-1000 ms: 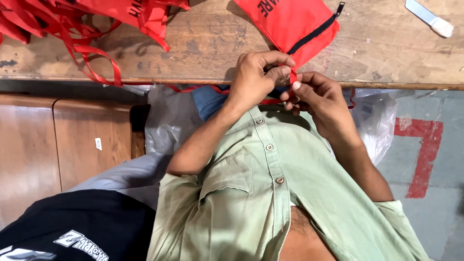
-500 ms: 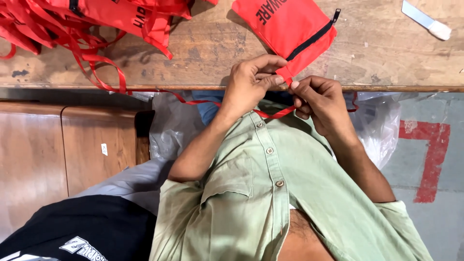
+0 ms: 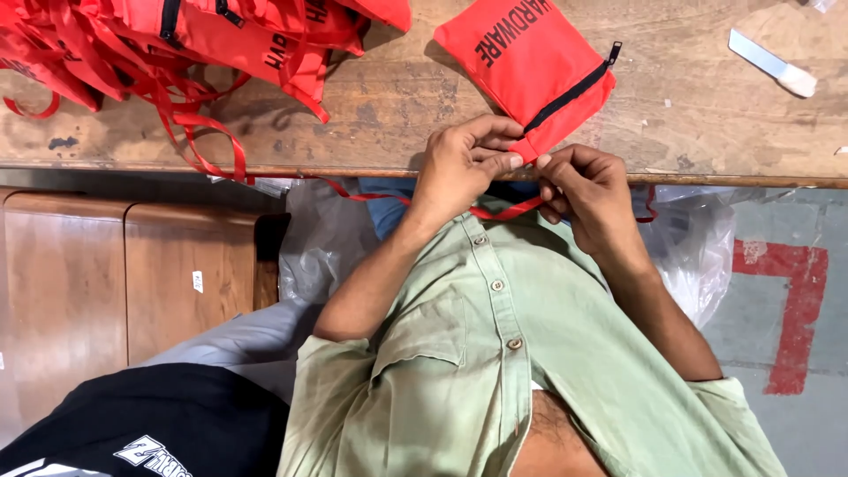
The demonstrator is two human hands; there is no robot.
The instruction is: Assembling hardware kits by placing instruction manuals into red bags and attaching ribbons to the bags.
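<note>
A red fabric pouch (image 3: pixel 521 62) with a black zipper lies on the wooden table (image 3: pixel 397 115), its near corner hanging over the front edge. My left hand (image 3: pixel 464 163) pinches that corner between thumb and fingers. My right hand (image 3: pixel 587 190) meets it from the right, fingertips at the same corner, closed around the thin red strap (image 3: pixel 495 213) that runs under both hands. The strap trails left along the table edge.
A heap of similar red pouches and straps (image 3: pixel 177 44) covers the table's far left. A white-handled flat blade (image 3: pixel 773 64) lies at the far right. A clear plastic bag (image 3: pixel 698 247) hangs below the edge. A wooden cabinet (image 3: pixel 106 283) stands at the left.
Both hands stay at the pouch's near corner, fingers shifting slightly. The red strap now shows pulled out below them. The view has drifted a little.
</note>
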